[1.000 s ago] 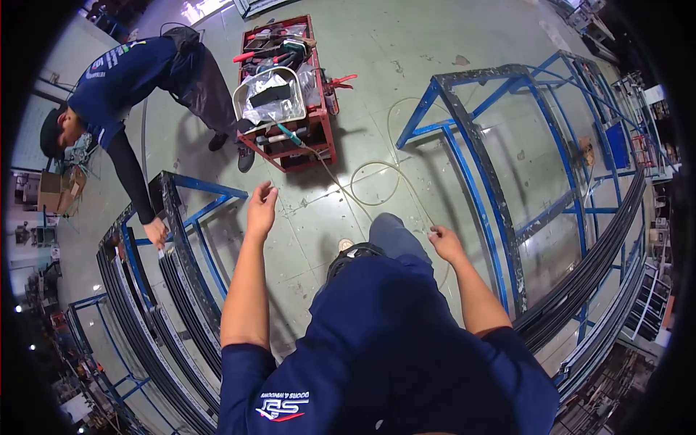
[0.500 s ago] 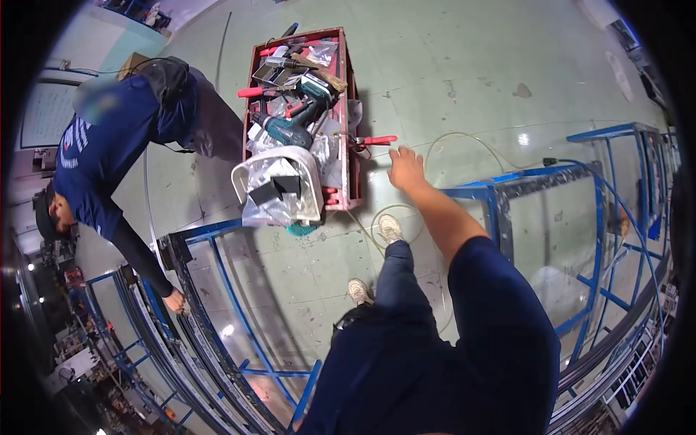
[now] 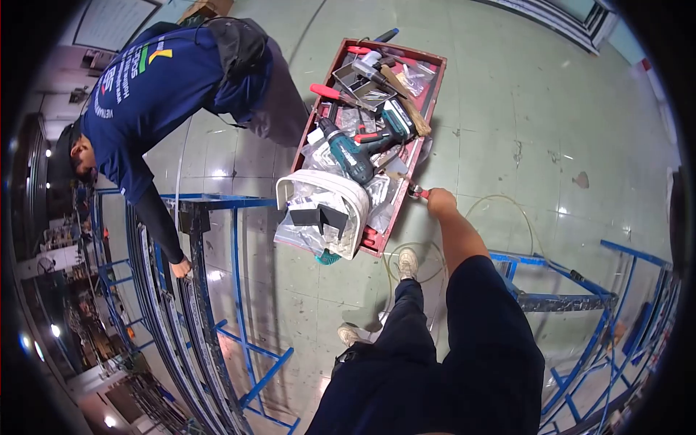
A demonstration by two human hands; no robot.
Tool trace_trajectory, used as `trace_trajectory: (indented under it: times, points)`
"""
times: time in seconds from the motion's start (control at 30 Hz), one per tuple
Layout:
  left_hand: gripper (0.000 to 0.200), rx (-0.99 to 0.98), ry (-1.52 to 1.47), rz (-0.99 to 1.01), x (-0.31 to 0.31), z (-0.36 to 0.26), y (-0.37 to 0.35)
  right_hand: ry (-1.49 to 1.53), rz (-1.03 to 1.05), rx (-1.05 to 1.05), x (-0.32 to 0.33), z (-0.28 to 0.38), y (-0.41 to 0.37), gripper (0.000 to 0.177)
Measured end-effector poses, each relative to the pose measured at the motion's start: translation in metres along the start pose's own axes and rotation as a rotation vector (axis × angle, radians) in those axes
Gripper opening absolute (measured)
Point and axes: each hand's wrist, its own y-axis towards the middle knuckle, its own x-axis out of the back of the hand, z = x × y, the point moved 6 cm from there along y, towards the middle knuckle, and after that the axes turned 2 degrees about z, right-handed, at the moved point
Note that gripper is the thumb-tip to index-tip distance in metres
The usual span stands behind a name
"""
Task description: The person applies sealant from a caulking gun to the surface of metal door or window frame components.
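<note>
Our right hand (image 3: 441, 202) is closed round the red-handled tool (image 3: 418, 192) at the cart rim (image 3: 406, 51). Rim stands between us and the drill (image 3: 348, 154); white bin (image 3: 338, 178) sits nearer our body. Co-worker's hand (image 3: 181, 268) is well apart, at dark profiles (image 3: 196, 313).

The right hand (image 3: 443, 202) covered most of the red handle of a tool (image 3: 418, 192), so its kind was not clear. Plastic bags (image 3: 301, 230) partly hid the inside of the white bin (image 3: 358, 206). What the co-worker's hand (image 3: 181, 268) touched was too small to tell. The writing on the board (image 3: 112, 22) was unreadable, and the picture's top edge cut this board.
</note>
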Motion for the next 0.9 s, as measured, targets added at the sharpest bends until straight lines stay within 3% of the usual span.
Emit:
trace_trajectory:
  times: [0.2,0.23,0.33,0.37,0.4,0.5,0.6,0.73,0.8,0.9]
  points:
    - [0.039,-0.145,-0.251,0.119,-0.005,0.044,0.029,0.008,-0.054,0.015,0.027,-0.008,-0.063,0.025]
    - [0.039,-0.2,-0.176,0.089,-0.006,0.038,0.034,0.025,-0.072,0.015,0.03,-0.013,-0.081,0.025]
    - [0.039,-0.373,-0.033,0.053,-0.059,-0.064,-0.003,0.073,-0.182,0.033,0.036,-0.032,-0.133,0.025]
    - [0.042,-0.542,0.061,0.086,-0.065,-0.06,0.026,0.1,-0.17,0.016,0.044,-0.033,-0.162,0.026]
    - [0.045,-0.492,0.155,0.104,-0.077,-0.065,0.047,0.069,-0.164,0.021,0.04,-0.039,-0.182,0.026]
    - [0.043,-0.675,0.168,0.157,-0.118,-0.132,0.015,0.118,-0.131,0.113,0.028,-0.05,-0.237,0.027]
    - [0.046,-0.79,0.203,0.216,-0.13,-0.149,0.031,0.289,-0.055,0.166,0.012,-0.035,-0.319,0.022]
    - [0.051,-0.955,0.267,0.243,-0.122,-0.165,0.022,0.884,0.243,0.088,-0.043,0.0,-0.418,0.011]
    - [0.054,-0.909,-0.011,0.368,-0.115,-0.157,0.028,0.946,0.357,0.135,-0.08,0.025,-0.445,0.016]
    - [0.064,-0.759,-0.459,0.645,-0.087,-0.156,0.009,1.256,0.686,0.279,-0.129,0.08,-0.494,0.025]
